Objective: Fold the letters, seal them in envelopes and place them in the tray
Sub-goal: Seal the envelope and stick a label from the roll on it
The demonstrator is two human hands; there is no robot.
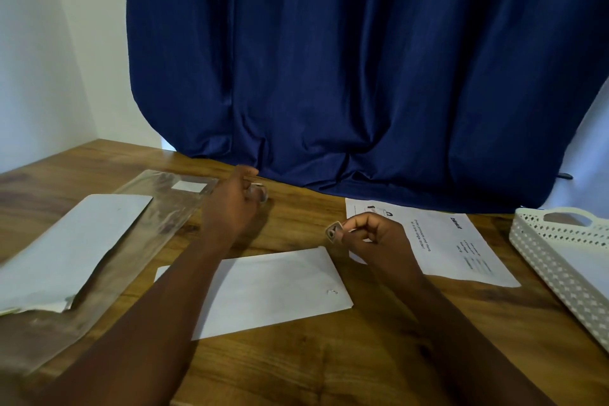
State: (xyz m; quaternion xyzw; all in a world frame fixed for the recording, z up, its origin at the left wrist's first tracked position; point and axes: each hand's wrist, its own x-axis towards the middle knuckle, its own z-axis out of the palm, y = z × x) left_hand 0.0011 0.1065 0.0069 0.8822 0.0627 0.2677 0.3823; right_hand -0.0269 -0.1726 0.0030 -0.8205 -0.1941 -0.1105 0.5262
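Note:
A white envelope (273, 290) lies flat on the wooden table (296, 366) in front of me. A printed letter (461, 247) lies unfolded to its right, partly under my right hand. My right hand (375, 237) hovers above the envelope's far right corner and pinches a small square sticker (333, 231) between thumb and fingers. My left hand (234, 204) is raised beyond the envelope with its fingers curled. A thin pale scrap (257, 184) shows at its fingertips, blurred. The white perforated tray (560, 260) stands at the right edge.
A clear plastic sleeve (158, 214) holding a stack of white envelopes (72, 241) lies at the left. A dark blue curtain (362, 76) hangs down onto the table's far side. A white wall stands at the left.

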